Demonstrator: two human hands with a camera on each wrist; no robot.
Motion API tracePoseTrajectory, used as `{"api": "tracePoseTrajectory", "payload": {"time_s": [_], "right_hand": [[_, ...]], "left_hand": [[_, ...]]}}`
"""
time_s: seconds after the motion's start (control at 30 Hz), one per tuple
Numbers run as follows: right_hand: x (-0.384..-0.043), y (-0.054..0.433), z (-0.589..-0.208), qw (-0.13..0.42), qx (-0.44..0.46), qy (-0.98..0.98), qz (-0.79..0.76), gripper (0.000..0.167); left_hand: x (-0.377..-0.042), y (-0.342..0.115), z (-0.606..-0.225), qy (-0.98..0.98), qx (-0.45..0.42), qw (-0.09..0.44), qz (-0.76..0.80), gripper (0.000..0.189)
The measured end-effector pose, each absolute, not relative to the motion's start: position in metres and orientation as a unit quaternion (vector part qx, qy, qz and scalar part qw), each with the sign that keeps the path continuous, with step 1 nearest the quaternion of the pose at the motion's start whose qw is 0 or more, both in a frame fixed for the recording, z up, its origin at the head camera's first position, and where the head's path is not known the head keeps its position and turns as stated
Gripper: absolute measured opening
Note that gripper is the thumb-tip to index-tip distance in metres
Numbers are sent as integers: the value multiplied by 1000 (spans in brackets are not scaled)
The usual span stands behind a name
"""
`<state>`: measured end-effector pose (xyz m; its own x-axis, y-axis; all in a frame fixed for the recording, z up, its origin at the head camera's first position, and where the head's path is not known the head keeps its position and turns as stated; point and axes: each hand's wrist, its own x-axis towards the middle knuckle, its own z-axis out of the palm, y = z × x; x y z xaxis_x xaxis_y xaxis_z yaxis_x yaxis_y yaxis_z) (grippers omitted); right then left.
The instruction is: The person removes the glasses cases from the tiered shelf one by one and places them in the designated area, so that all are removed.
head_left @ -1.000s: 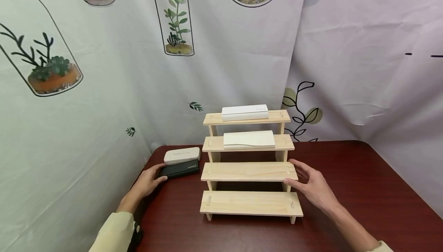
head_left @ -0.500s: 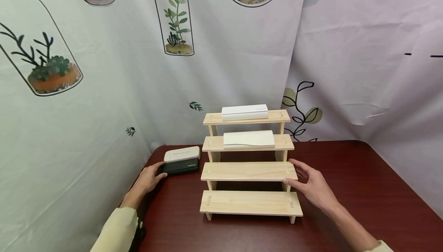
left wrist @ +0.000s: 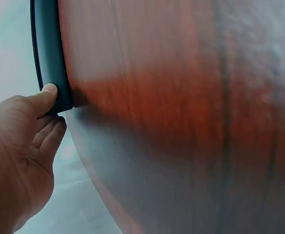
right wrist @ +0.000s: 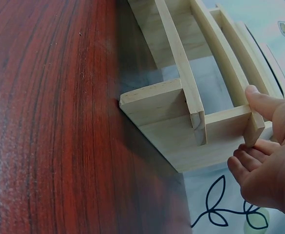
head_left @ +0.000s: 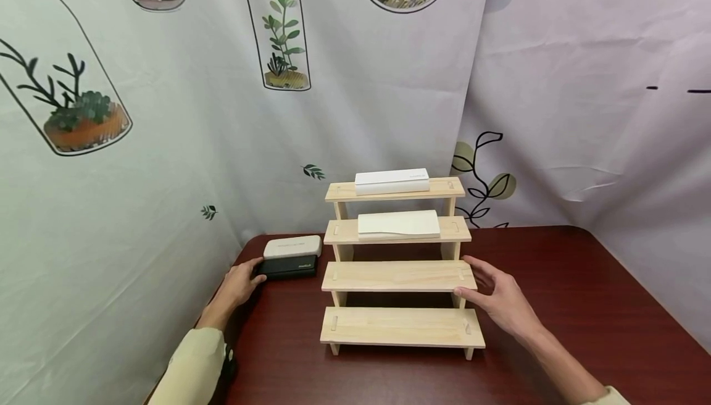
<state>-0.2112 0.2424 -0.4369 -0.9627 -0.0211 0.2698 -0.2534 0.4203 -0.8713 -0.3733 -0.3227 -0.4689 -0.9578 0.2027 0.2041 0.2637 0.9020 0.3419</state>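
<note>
At the left of the table, my left hand [head_left: 237,283] holds the near-left end of a dark glasses case [head_left: 290,267]. In the left wrist view the thumb lies on that case's edge, with the fingers curled at its end. A white case [head_left: 292,246] lies right behind it. My right hand [head_left: 502,300] grips the right end of the third board down on a four-step wooden stand [head_left: 397,275], thumb in front and fingers behind. A white box [head_left: 392,181] sits on the top step, and a cream flap-lid case [head_left: 398,225] on the second.
The dark red table [head_left: 555,318] reaches back to hanging cloth [head_left: 389,102] printed with plants. The cloth also runs along the left side, close to my left arm. Both lower steps [head_left: 402,326] show bare wood.
My left hand and the dark glasses case have shifted slightly away from me, closer against the white case. My right hand and the stand have stayed put.
</note>
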Motion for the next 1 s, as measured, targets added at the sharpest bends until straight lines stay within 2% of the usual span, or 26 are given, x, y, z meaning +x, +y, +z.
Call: {"api": "tracePoseTrajectory", "payload": {"time_s": [0.73, 1.0], "right_hand": [[-211, 243, -437, 113, 86, -831, 538, 77], [-212, 243, -437, 113, 88, -830, 540, 77]], "left_hand": [[-378, -325, -467, -971, -94, 79, -203, 56], [-375, -331, -468, -962, -69, 73, -254, 60]]}}
